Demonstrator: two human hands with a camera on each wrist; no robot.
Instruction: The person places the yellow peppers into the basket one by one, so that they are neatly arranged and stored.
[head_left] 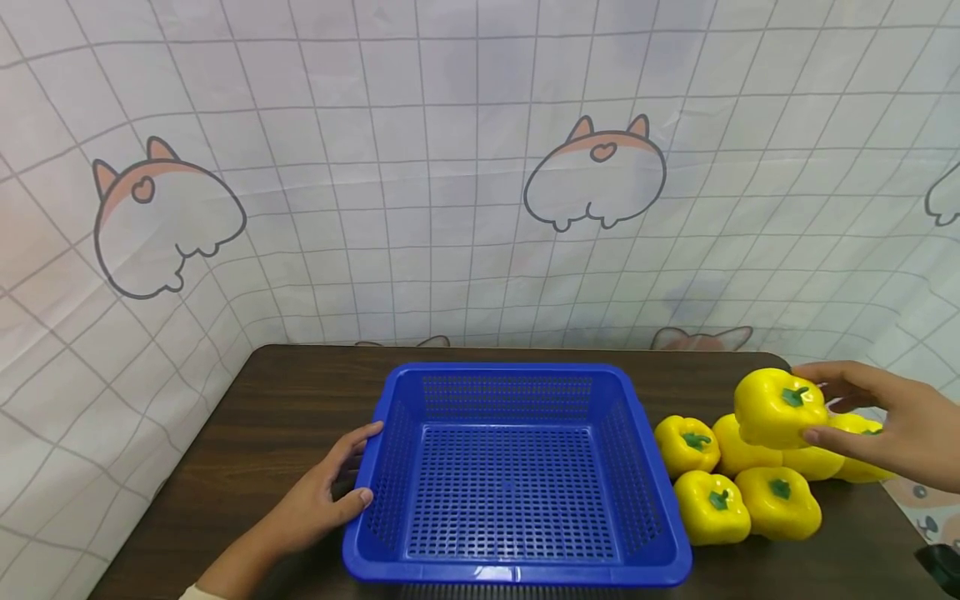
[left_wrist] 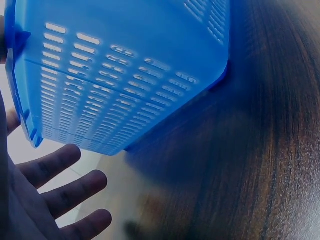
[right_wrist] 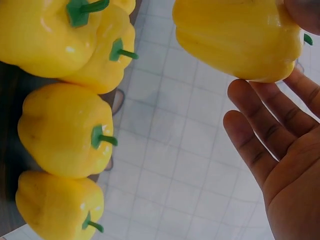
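Observation:
A yellow bell pepper [head_left: 776,408] with a green stem is held above the pile by my right hand [head_left: 892,417], thumb on the near side and fingers on the far side. In the right wrist view, fingertips press the underside of that pepper [right_wrist: 235,40], and the lower fingers of the hand [right_wrist: 285,140] spread away from it. My left hand [head_left: 311,504] touches the left rim of a blue plastic basket [head_left: 517,573] with thumb and forefinger. From the left wrist, its other fingers [left_wrist: 75,192] stretch out beside the slotted basket wall [left_wrist: 135,65].
Several yellow bell peppers [head_left: 712,507] lie grouped right of the basket on the dark wooden table [head_left: 255,442]. A grid-patterned cloth [head_left: 465,250] with cartoon animals hangs behind the table. A small black object [head_left: 941,567] shows at the lower right edge.

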